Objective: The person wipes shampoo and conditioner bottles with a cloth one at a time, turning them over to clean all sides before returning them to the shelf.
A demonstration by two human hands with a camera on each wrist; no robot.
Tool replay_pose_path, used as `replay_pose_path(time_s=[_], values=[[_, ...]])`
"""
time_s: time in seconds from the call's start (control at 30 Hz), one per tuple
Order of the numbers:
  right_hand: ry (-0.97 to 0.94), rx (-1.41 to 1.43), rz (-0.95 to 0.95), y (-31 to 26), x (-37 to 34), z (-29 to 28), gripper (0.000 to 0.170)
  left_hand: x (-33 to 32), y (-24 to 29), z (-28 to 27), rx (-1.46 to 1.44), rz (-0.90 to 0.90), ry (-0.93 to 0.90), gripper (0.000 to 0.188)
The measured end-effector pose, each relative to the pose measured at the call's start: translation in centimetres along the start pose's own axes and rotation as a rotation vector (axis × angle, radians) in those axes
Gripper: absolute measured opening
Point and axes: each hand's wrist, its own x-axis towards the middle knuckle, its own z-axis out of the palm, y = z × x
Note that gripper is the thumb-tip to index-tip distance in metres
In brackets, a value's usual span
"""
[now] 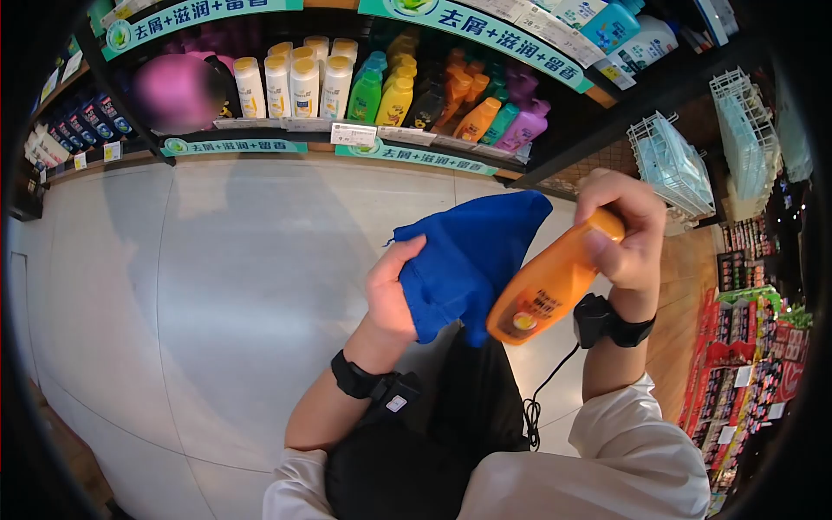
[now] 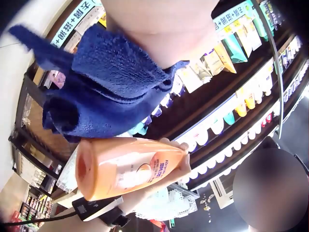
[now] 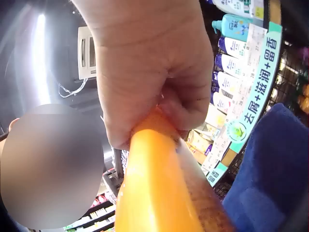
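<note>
In the head view an orange shampoo bottle (image 1: 546, 286) is tilted, its cap end up to the right. My right hand (image 1: 628, 230) grips it around the cap, with the thumb across the front. A blue cloth (image 1: 468, 251) hangs from my left hand (image 1: 392, 290), which holds it by its left side. Bottle and cloth are side by side, the bottle's base near the cloth's lower right edge. The left wrist view shows the cloth (image 2: 116, 82) bunched and folded above the bottle (image 2: 130, 166). From the right wrist, the curled fingers hide the cap.
Ahead stands a low shelf with white bottles (image 1: 303, 87), green bottles (image 1: 365, 95) and orange bottles (image 1: 477, 120) behind price tags. Wire baskets (image 1: 672, 165) hang at the right. A red snack display (image 1: 737, 381) stands further right. Grey tile floor (image 1: 234, 303) lies below, and a black cable (image 1: 533, 407) dangles from the right wrist.
</note>
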Motion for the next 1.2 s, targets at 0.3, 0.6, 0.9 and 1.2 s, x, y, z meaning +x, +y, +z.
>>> replay_pose_path(time_s=[0.3, 0.6, 0.9, 1.2], values=[[-0.293, -0.173, 0.222, -2.3, -3.4, 6.0, 0.03, -0.2, 1.2, -1.0, -0.198, 0.371, 0.182, 0.058], [0.079, -0.388, 0.283, -2.3, -4.7, 12.1, 0.036, -0.9, 0.1, 2.0, -0.095, 0.458, 0.24, 0.062], [0.21, -0.484, 0.09, -1.0, -5.1, 12.5, 0.022, -1.2, 0.2, 2.2, -0.142, 0.471, 0.163, 0.063], [0.167, -0.477, 0.101, -2.5, -5.0, 11.9, 0.015, -0.7, -0.2, 2.2, 0.004, 0.614, 0.252, 0.063]])
